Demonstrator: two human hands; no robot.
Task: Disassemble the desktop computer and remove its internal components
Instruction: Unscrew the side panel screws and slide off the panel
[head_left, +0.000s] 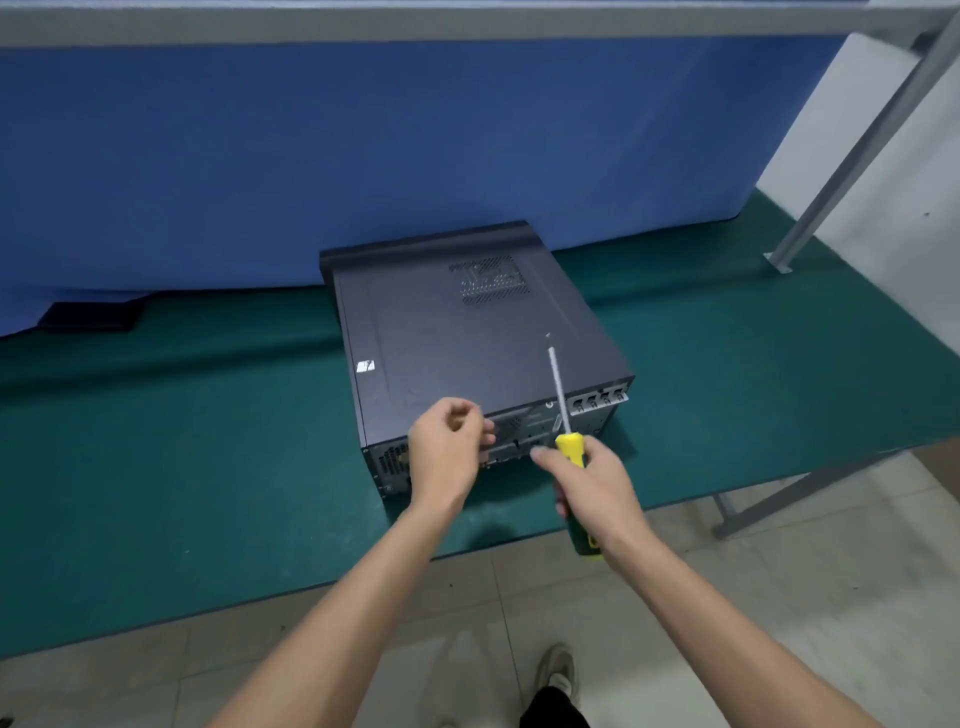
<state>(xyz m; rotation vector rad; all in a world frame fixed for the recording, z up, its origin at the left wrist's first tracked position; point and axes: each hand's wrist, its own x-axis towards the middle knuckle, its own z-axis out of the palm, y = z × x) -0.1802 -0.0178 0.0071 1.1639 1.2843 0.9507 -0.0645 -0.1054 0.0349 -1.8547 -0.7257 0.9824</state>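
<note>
Bench (208, 467) with green mat, near edge running diagonally across view, blue cloth hung along its far edge. Dark computer (467, 338) lies flat near the middle, rear panel facing the near edge. Flat black object (93, 316) sits at far left, against the cloth.

One desktop computer (467, 343) sat on one bench (182, 441), just beyond the fingers (485, 428) of the left hand (447, 452). There was one screwdriver (569, 441), gripped in the right hand (592, 488); two hands in all. One sticker (365, 366) lay on the case, left of the fingers. One shoe (558, 670) showed on the floor, one dark block (96, 316) far left.
</note>
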